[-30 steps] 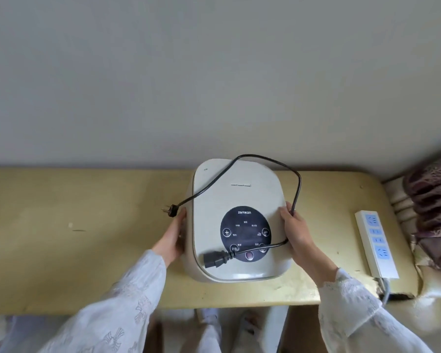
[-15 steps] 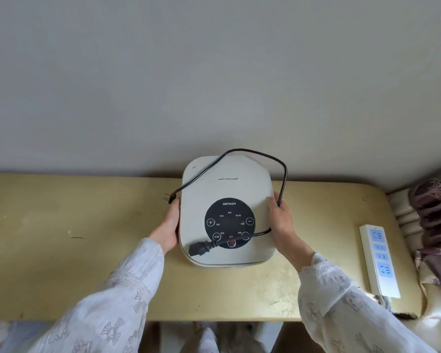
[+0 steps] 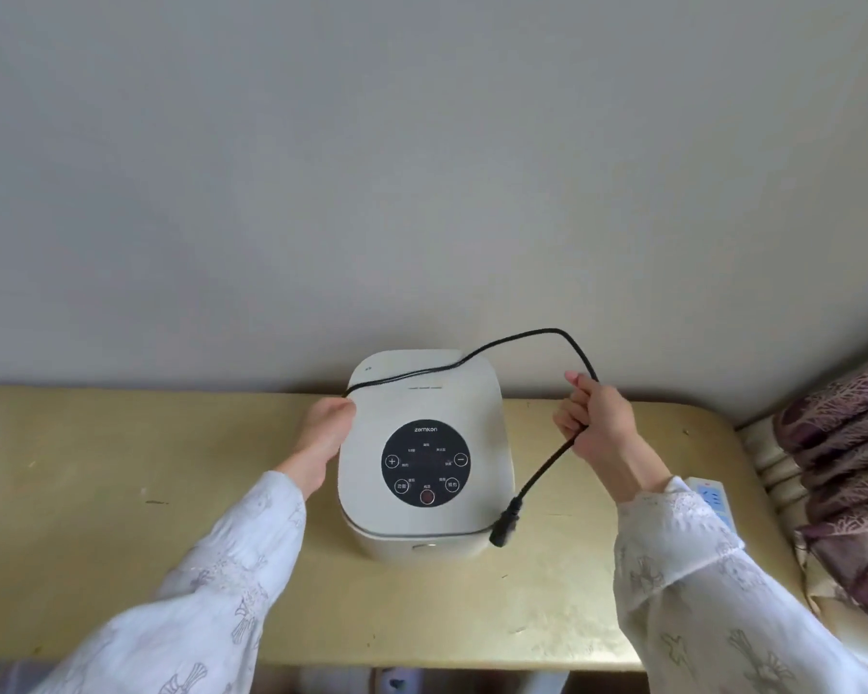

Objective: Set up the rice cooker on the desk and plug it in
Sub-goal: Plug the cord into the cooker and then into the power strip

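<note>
sleeves [image 3: 211,593] of pale patterned cloth come first, one on each side of the cooker [image 3: 424,453], reaching in over the front edge of the desk [image 3: 121,493]. the cooker stands on the desk, between my arms, its back close to the wall [image 3: 422,167]. its round black panel [image 3: 426,462] faces up on the lid.

just right of the cooker's front corner hangs the cord's [image 3: 542,473] black connector [image 3: 504,524], free in the air and plugged into nothing. from it the cord rises to my right hand [image 3: 600,423], held up right of the cooker with fingers curled round the cord. past that hand the cord loops up before the wall, comes down across the back of the lid and ends at my left hand [image 3: 329,433]. that hand lies against the cooker's left side; its fingertips meet the cord at the lid's edge, though whether they pinch it i cannot tell.

right of the cooker, partly behind my right sleeve, a white power strip [image 3: 717,500] lies on the desk. beyond the desk's right end is purple patterned bedding [image 3: 843,468].
</note>
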Motion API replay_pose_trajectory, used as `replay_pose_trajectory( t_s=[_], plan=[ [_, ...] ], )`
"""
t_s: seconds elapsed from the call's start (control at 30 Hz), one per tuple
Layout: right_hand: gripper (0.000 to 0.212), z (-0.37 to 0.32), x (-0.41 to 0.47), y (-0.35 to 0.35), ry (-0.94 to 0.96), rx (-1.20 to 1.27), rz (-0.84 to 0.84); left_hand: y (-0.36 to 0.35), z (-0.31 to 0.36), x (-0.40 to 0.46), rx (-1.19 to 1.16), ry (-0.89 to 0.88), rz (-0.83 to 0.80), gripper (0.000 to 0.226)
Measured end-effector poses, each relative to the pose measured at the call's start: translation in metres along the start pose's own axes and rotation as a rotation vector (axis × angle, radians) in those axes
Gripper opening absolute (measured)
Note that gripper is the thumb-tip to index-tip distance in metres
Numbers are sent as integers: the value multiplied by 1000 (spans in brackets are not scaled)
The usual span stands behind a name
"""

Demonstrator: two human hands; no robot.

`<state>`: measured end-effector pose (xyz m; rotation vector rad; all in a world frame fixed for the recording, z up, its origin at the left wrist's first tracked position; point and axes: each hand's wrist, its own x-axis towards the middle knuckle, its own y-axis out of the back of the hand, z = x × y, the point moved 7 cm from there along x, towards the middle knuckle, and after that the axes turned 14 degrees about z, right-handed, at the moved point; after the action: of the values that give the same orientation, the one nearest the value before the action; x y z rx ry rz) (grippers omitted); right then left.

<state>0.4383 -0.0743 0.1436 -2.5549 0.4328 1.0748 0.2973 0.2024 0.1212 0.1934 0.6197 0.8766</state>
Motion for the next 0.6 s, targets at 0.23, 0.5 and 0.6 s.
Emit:
replay_pose_trajectory(
  t_s=[0.23,0.5,0.6],
  plan=[
    [34,-33,-18,-7,-173,521,-83,-64,62,-78,190,-443,-391,39],
    [30,-64,-36,-19,-161,656,-205,-120,81,-130,224,-567,-728,21],
    [30,-69,-31,-7,-173,626,-184,-104,101,-108,300,-731,-477,26]
  ],
)
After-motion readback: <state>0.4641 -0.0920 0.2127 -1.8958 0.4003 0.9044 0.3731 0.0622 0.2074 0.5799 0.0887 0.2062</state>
